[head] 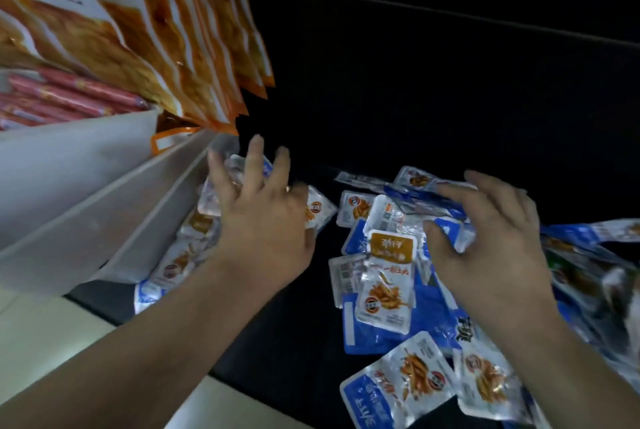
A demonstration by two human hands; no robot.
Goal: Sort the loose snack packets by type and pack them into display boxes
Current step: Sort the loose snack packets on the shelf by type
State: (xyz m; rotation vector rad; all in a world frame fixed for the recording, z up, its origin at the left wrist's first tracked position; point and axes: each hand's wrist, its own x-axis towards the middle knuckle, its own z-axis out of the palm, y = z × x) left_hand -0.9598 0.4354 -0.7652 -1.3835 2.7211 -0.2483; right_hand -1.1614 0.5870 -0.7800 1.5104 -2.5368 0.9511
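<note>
Two bare forearms reach in from the bottom edge, over a pale counter edge (pixel 41 342) and onto a dark work surface (pixel 415 99).

The left hand (pixel 266 220) lies palm down with its fingers spread wide. It rests on a few silver snack packets (pixel 318 208) at the open end of a white display box (pixel 86 186). Its fingertips reach toward the box's slanted cardboard walls. More packets of the same kind lie under the wrist, against the box's lower side.

The right hand (pixel 495 241) is held over the loose heap of packets (pixel 388 290), well apart from the left hand. Its fingers are spread and gently curved and the thumb is held out to the side. It pinches nothing that I can make out. Whether the fingertips touch the foil below is unclear.

The heap is mostly small blue-and-silver pouches printed with orange strips of food and a round red-and-white logo. They overlap at all angles, some face up and some showing the plain back. One pouch with an orange-brown label (pixel 391 245) sits on top, just beside the right thumb. Two more pouches (pixel 398 383) lie nearest the camera, between the forearms. The right edge of the heap is blurred.

Above the box at upper left hang rows of large orange-and-white bags (pixel 156 30), overlapping like shingles. Below them lies a stack of red sausage sticks (pixel 69 96), behind the box's top wall.
</note>
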